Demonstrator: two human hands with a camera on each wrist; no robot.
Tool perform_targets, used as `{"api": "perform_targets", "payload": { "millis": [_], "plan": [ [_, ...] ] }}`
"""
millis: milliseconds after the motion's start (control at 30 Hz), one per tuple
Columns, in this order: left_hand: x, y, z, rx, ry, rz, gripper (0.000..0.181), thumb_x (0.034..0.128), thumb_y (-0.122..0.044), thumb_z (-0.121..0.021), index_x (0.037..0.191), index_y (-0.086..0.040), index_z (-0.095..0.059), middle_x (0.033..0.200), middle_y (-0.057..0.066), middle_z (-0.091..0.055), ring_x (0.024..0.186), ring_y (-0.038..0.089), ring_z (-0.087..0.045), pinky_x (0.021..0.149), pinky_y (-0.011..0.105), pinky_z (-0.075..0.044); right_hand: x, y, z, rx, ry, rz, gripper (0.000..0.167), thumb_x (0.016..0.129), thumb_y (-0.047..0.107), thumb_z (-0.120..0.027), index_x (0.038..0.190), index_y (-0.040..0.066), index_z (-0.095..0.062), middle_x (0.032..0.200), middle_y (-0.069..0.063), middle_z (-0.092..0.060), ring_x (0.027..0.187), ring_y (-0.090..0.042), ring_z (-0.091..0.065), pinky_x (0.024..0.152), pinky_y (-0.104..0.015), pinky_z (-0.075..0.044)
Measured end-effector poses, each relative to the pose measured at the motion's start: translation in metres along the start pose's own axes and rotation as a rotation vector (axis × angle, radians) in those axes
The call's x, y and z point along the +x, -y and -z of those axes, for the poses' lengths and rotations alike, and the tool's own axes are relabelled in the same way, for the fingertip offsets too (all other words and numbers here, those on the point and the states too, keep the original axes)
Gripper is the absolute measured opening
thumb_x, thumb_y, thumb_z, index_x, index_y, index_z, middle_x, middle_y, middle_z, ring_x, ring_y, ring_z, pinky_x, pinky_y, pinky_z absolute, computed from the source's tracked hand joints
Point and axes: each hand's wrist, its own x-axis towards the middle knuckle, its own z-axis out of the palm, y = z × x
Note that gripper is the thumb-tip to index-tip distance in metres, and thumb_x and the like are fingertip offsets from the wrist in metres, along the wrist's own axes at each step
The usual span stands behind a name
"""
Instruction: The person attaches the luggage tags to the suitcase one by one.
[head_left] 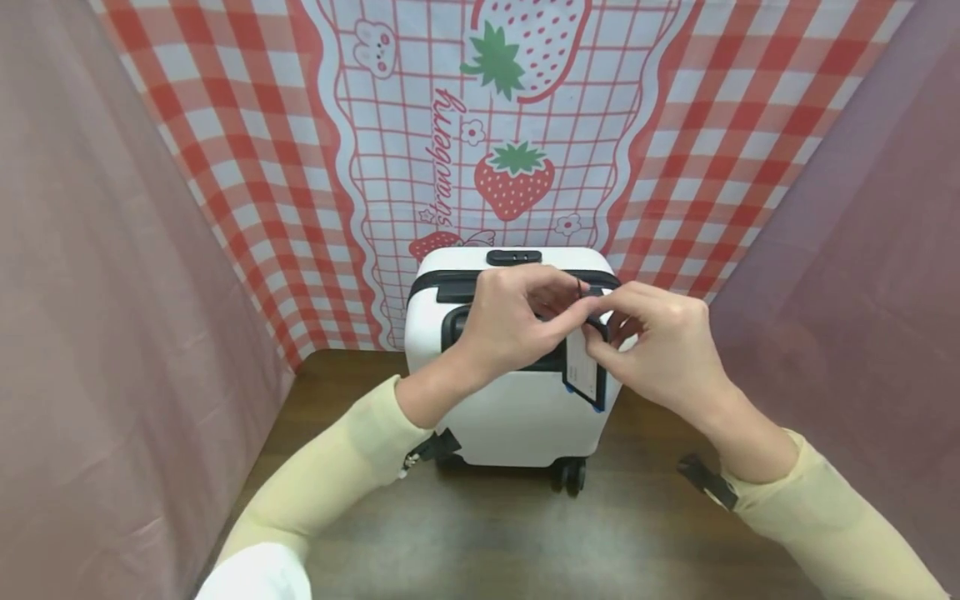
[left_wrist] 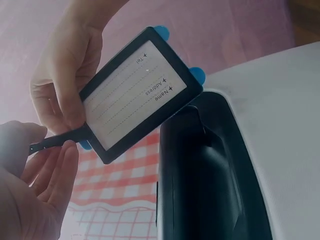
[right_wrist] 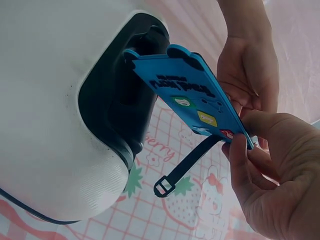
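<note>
We see a checked strawberry cloth (head_left: 517, 179) behind the white suitcase (head_left: 525, 408), which stands upright on a brown wood-look surface (head_left: 525, 542). Pale yellow sleeves (head_left: 337, 462) reach in from either side of the suitcase's near face, and above its upper part the two hands meet.

The right hand (head_left: 663, 342) sits over the suitcase's right edge, wrist raised and knuckles up; its thumb and bent fingers clamp the strap end of the luggage tag. The left hand (head_left: 517, 312) comes across the suitcase's top with its wrist bent inward, palm turned toward the other hand. Its fingers curl round the tag's strap, thumb on the opposite side; how hard they press we cannot tell.

The luggage tag (head_left: 582, 367) hangs tilted before the suitcase's near face, close to the right edge and beside the black handle recess (left_wrist: 205, 175). We read Name, Address and Tel on its white card; its blue back carries raised lettering. The black strap (left_wrist: 60, 140) leaves one end of the tag, and its small buckle (right_wrist: 164, 186) points clear of the suitcase.
</note>
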Motion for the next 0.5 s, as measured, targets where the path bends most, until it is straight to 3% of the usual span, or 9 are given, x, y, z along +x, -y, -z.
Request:
{"api": "perform_targets", "payload": {
  "millis": [167,500],
  "plan": [
    [-0.002,0.001,-0.002,0.002,-0.013,0.012,0.014,0.0932,-0.014,-0.082,0.101,-0.002,-0.081,0.091,0.009,-0.082,0.076,0.010,-0.078,0.071,0.013,-0.061,-0.004,0.000,-0.002,-0.007,-0.005,-0.025,0.024,0.077,0.007,-0.090,0.099,0.004,-0.080,0.083,-0.005,-0.076,0.063,-0.008,-0.067,0.062,-0.020,-0.059],
    [-0.010,0.001,-0.001,-0.086,-0.066,0.039,0.012,0.0946,-0.010,-0.081,0.102,-0.001,-0.080,0.097,0.012,-0.082,0.078,0.012,-0.080,0.071,0.018,-0.064,-0.012,0.001,-0.005,0.049,-0.042,-0.052,0.033,0.076,0.004,-0.092,0.107,0.004,-0.080,0.091,-0.008,-0.077,0.067,-0.010,-0.068,0.071,-0.006,-0.054]
  ]
}}
